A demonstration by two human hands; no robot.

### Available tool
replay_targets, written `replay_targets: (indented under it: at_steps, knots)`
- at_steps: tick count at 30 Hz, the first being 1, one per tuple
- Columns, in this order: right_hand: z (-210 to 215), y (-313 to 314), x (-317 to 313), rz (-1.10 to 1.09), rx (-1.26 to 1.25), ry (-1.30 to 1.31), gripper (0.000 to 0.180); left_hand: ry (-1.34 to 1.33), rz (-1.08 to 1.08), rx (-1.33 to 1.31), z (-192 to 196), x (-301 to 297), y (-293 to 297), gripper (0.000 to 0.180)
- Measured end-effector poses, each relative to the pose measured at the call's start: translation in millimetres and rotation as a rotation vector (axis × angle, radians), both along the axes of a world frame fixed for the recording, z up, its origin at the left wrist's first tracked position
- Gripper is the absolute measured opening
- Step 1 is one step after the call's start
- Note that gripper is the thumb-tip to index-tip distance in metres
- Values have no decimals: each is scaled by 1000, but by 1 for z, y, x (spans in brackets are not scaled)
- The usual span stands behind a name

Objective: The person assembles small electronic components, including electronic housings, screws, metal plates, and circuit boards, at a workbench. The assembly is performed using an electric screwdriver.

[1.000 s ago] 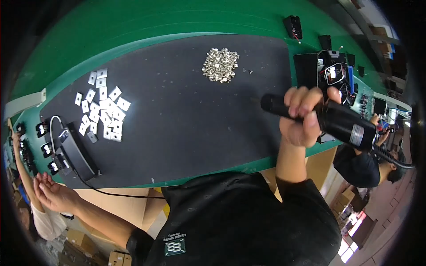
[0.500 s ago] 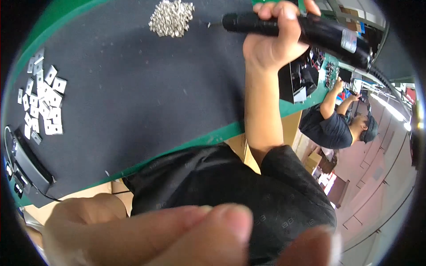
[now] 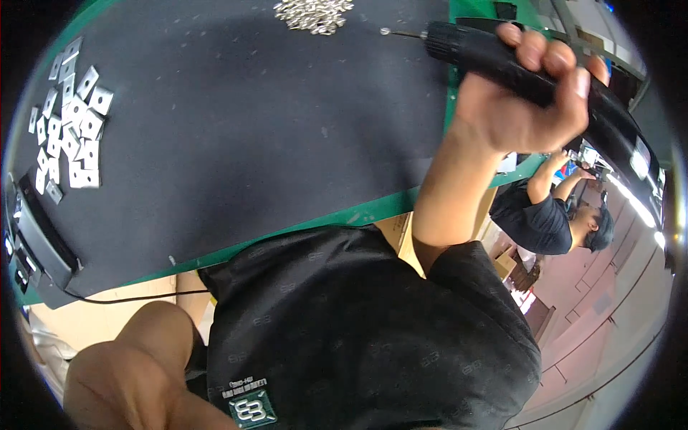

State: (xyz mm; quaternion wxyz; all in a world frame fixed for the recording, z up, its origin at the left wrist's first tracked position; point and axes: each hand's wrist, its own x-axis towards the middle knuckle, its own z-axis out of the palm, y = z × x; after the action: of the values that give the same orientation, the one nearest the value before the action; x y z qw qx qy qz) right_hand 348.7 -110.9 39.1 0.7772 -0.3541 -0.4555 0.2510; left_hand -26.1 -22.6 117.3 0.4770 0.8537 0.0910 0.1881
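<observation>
My right hand [image 3: 530, 100] is closed around a black electric screwdriver [image 3: 494, 64], raised at the upper right. Its thin bit points left, with a small silver piece that looks like a screw [image 3: 385, 31] at the tip. Left of that tip, a pile of small silver screws [image 3: 315, 13] lies on the dark mat. At the lower left, my left hand [image 3: 132, 383] is bent up close to the camera, seen only near the wrist. Its fingers are out of the picture, so what they hold is hidden.
Several small silver plates with holes [image 3: 75, 122] lie loosely at the mat's left. Below them stands a black device [image 3: 46, 233] with a cable. The dark mat [image 3: 236, 136] has a green table edge [image 3: 344, 216]. A person [image 3: 545, 208] works further right.
My right hand and the screwdriver have shifted right and slightly down. My left hand's fingers, large at the bottom before, have left the picture. The mat's contents appear slightly higher in view.
</observation>
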Motion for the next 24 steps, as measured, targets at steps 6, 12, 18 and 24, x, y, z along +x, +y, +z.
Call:
replay_targets:
  at_steps: [6,12,18,24]
  knots:
    - [13,-12,-5,54,-61,-18,20,159,-124,-55,5,182,32,40]
    - [12,-24,-3,105,-85,-6,23,241,-302,-127,38,65,30,45]
    - [12,-26,-13,45,-87,19,23,-573,20,128,-20,59,1,27]
    - [5,-31,-11,47,-111,18,27,201,139,71,2,92,-26,18]
